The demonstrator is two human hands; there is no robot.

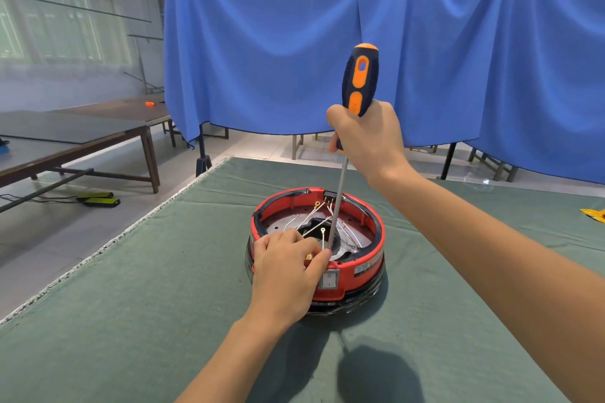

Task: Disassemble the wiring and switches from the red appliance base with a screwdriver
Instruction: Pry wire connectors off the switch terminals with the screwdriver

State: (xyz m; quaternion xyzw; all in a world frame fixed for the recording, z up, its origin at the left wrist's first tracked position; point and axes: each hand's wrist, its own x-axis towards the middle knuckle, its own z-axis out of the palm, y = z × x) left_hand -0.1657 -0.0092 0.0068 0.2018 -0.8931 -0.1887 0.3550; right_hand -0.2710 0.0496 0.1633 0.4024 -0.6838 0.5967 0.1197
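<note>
The round red appliance base [360, 267] sits open side up on the green table cloth [163, 271]. White wires [311, 222] with ring terminals cross its inside, and a grey rocker switch [329, 280] sits in its near wall. My right hand [366, 137] grips the orange and black handle of a long screwdriver [360, 78], held almost upright with its shaft reaching down inside the base behind the switch. My left hand [288, 271] rests on the base's near rim, fingers curled over the edge beside the shaft; whether it pinches a wire is hidden.
A blue cloth [294, 42] hangs behind the table. Dark tables [82, 137] stand at the left, with two green-topped pedals [98, 199] on the floor. A yellow scrap [594, 214] lies at the table's right edge.
</note>
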